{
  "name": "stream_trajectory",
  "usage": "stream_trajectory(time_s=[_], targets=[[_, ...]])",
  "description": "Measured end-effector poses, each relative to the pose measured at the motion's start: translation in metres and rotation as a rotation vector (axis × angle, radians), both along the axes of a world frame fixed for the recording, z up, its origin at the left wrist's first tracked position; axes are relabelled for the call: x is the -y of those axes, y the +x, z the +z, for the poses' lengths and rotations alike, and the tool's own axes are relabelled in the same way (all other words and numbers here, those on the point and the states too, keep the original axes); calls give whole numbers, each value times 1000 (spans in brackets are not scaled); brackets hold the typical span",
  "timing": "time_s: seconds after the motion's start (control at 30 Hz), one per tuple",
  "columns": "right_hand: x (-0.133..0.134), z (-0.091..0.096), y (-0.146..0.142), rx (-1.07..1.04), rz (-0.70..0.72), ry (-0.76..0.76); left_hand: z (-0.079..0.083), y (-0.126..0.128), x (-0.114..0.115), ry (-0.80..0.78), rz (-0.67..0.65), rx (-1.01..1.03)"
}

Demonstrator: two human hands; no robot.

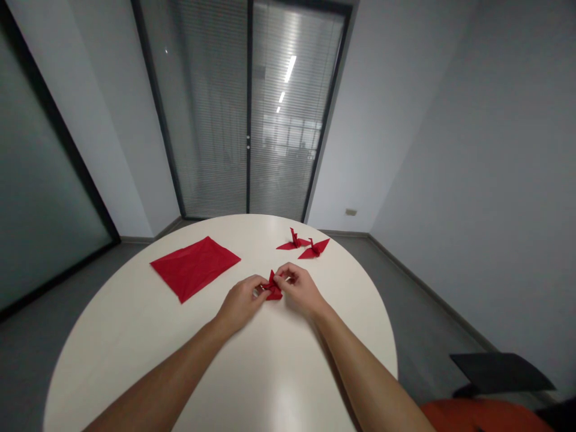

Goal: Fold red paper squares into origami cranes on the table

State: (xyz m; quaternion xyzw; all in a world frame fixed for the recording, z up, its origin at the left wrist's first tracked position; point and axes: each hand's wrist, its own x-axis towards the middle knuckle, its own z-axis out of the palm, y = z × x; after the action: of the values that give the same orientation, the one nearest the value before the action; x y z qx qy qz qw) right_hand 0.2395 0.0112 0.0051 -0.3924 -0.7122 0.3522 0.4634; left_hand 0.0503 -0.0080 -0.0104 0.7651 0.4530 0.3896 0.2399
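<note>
A small folded piece of red origami paper (pixel 273 292) is held between my two hands, just above or on the middle of the white table. My left hand (pixel 243 301) pinches its left side between thumb and fingers. On the other side, my right hand (pixel 300 289) grips its upper right part, thumb against bent fingers. Part of the folded paper is covered by my fingertips. Beyond my right hand stand two finished-looking red paper cranes, one (pixel 294 242) slightly behind the other (pixel 315 248), wings spread.
Flat red paper (pixel 195 267) lies on the left of the round white table (pixel 112 354). At lower right is a chair with an orange seat (pixel 481 415) and a black armrest (pixel 501 372). A glass partition with blinds (pixel 216 120) stands behind the table.
</note>
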Motion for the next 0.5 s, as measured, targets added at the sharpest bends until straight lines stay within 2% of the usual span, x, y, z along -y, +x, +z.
stream_trajectory(time_s=[0.2, 0.4, 0.5], targets=[[-2, -5, 5, 22, 44, -60, -1, -1, 1, -3, 36, -19], [1, 3, 11, 132, 88, 99, -2, -2, 0, -2, 37, -14], [3, 6, 11, 147, 131, 119, -3, -2, 0, 11, -1, 23]])
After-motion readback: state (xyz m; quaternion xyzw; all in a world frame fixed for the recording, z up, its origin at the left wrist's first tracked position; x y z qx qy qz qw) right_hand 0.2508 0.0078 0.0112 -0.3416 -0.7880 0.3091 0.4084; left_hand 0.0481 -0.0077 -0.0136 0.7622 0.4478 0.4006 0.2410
